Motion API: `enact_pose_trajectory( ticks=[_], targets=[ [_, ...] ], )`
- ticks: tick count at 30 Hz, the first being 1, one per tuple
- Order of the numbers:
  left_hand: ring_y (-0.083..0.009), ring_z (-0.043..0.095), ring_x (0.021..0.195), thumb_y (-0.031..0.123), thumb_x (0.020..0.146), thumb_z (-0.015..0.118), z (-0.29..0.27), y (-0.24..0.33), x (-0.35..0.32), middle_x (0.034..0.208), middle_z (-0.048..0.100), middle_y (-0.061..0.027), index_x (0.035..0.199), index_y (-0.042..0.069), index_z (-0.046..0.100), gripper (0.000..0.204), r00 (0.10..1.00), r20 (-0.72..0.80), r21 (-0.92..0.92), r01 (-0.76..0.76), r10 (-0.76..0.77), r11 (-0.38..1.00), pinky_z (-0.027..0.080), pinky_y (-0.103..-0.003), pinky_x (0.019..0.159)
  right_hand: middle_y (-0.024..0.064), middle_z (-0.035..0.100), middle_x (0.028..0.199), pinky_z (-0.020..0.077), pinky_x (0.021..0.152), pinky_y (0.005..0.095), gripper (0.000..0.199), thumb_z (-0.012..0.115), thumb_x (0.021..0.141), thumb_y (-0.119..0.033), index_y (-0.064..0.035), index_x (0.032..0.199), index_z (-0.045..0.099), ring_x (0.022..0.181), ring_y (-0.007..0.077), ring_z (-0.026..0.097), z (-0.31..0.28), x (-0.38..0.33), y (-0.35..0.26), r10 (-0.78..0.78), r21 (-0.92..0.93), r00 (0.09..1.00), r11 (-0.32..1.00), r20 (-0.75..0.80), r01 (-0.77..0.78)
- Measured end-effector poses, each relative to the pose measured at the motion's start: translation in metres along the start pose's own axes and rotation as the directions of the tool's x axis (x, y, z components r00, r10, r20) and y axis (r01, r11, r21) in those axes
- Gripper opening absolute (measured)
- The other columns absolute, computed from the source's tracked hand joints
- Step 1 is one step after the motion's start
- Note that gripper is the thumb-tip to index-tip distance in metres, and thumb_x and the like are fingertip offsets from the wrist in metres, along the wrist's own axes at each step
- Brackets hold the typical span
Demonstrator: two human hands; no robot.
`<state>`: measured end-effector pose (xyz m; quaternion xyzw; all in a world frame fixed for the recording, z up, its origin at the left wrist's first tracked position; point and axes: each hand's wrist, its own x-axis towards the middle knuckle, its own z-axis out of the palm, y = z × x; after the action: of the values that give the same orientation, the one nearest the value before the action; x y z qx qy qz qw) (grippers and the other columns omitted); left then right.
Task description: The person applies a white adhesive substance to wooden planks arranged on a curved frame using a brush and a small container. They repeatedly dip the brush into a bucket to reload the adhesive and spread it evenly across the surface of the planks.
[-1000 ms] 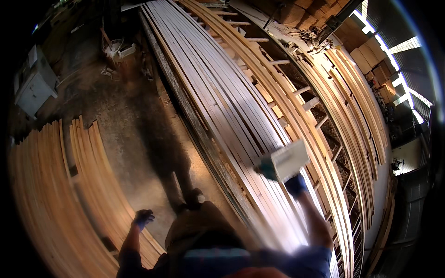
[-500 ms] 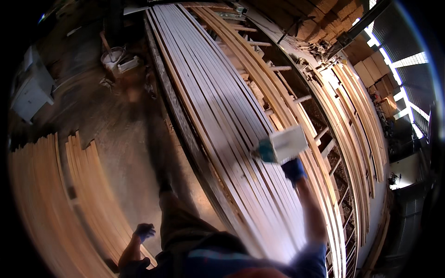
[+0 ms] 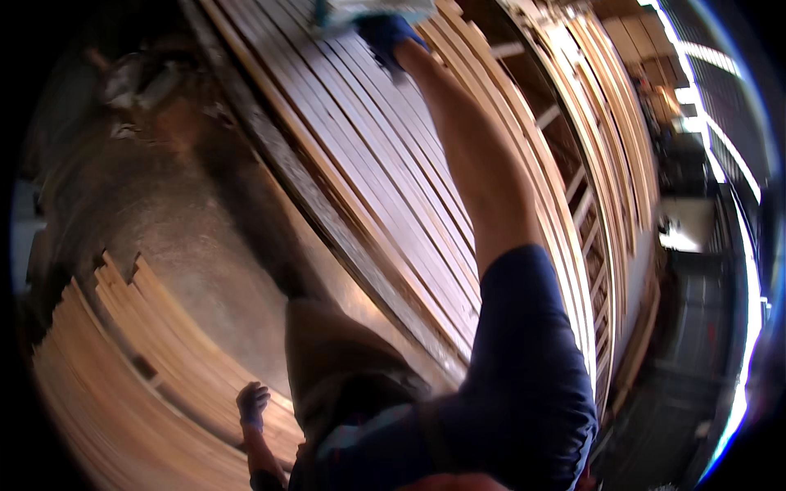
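Observation:
My right hand [image 3: 386,39], in a dark blue glove, reaches far forward over a row of long, whitish-coated boards [image 3: 372,176]. It is closed on a wide, flat tool, pale with teal edges [image 3: 372,10], which the top edge of the picture cuts off. I cannot make out the tool's exact kind, nor whether it touches the boards. At my left side, my left hand [image 3: 253,401], also gloved, hangs above bare wooden boards [image 3: 192,340]. Its fingers are curled, with nothing visible in them.
A rough beam [image 3: 327,221] edges the coated row on the left. Uncoated strips [image 3: 499,135] lie along its right, with a ladder-like rack [image 3: 585,204] and more lumber [image 3: 610,106] beyond. A blurred bucket [image 3: 131,80] stands on the floor at the far left.
My right arm has stretched forward, carrying the flat tool toward the top of the view. The view itself has shifted and turned. My left hand stays low, fingers still curled.

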<state>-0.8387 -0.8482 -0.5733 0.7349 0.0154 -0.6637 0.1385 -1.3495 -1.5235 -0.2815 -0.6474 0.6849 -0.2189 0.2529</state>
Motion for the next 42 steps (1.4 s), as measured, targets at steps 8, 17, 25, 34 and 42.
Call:
enact_pose_trajectory(
  ticks=[8, 17, 25, 34, 42],
  targets=[
    [-0.0339, 0.060, 0.111, 0.054, 0.095, 0.048, 0.046, 0.048, 0.017, 0.129, 0.059, -0.0158, 0.132, 0.008, 0.053, 0.059, 0.986, 0.166, 0.240, -0.038, -0.003, 0.970, 0.040, -0.047, 0.101, 0.0181, 0.069, 0.103, 0.0519, 0.080, 0.0421, 0.034, 0.056, 0.091, -0.037, -0.0089, 0.106, 0.068, 0.093, 0.0341, 0.065, -0.062, -0.243, 0.075, 0.329, -0.463, 0.942, 0.846, 0.066, -0.263],
    [-0.0186, 0.066, 0.071, 0.038, 0.096, 0.056, 0.079, 0.069, 0.080, 0.094, 0.072, -0.0094, 0.113, 0.011, 0.065, 0.034, 0.764, 0.490, 0.406, -0.625, 0.419, 0.667, 0.046, -0.027, 0.056, 0.0131, 0.070, 0.099, 0.0542, 0.074, 0.0374, 0.030, 0.054, 0.092, -0.022, -0.0077, 0.116, 0.064, 0.088, 0.0272, 0.067, -0.163, -0.638, 0.233, 0.419, -0.505, 0.906, 0.795, 0.057, -0.336],
    [-0.0161, 0.065, 0.063, 0.036, 0.095, 0.057, 0.115, -0.001, -0.006, 0.080, 0.071, -0.0057, 0.104, 0.014, 0.067, 0.026, 0.904, 0.401, 0.474, -0.342, 0.147, 0.811, 0.044, -0.027, 0.054, 0.0204, 0.070, 0.083, 0.0535, 0.072, 0.0488, 0.027, 0.053, 0.087, -0.028, -0.0082, 0.095, 0.069, 0.083, 0.0383, 0.068, -0.205, -0.948, 0.264, 0.800, -0.707, 0.570, 0.292, -0.188, -0.644],
    [-0.0182, 0.066, 0.066, 0.038, 0.093, 0.061, 0.069, 0.018, -0.022, 0.083, 0.071, -0.0081, 0.099, 0.011, 0.066, 0.028, 0.945, 0.327, 0.566, -0.191, -0.006, 0.802, 0.044, -0.029, 0.056, 0.0119, 0.071, 0.101, 0.0541, 0.076, 0.0412, 0.026, 0.061, 0.084, -0.022, -0.0096, 0.106, 0.069, 0.094, 0.0309, 0.068, -0.131, -0.959, 0.251, 0.492, -0.826, 0.864, 0.527, 0.104, -0.201],
    [-0.0198, 0.066, 0.070, 0.037, 0.096, 0.057, 0.018, 0.080, 0.030, 0.087, 0.071, -0.0096, 0.103, 0.009, 0.066, 0.030, 0.963, 0.256, 0.147, -0.131, 0.091, 0.980, 0.047, -0.033, 0.065, 0.0122, 0.064, 0.122, 0.0490, 0.093, 0.0363, 0.043, 0.057, 0.092, -0.038, -0.0088, 0.124, 0.059, 0.113, 0.0248, 0.060, -0.080, -0.529, 0.156, 0.270, -0.513, 0.866, 0.858, 0.422, -0.017]
  ],
)
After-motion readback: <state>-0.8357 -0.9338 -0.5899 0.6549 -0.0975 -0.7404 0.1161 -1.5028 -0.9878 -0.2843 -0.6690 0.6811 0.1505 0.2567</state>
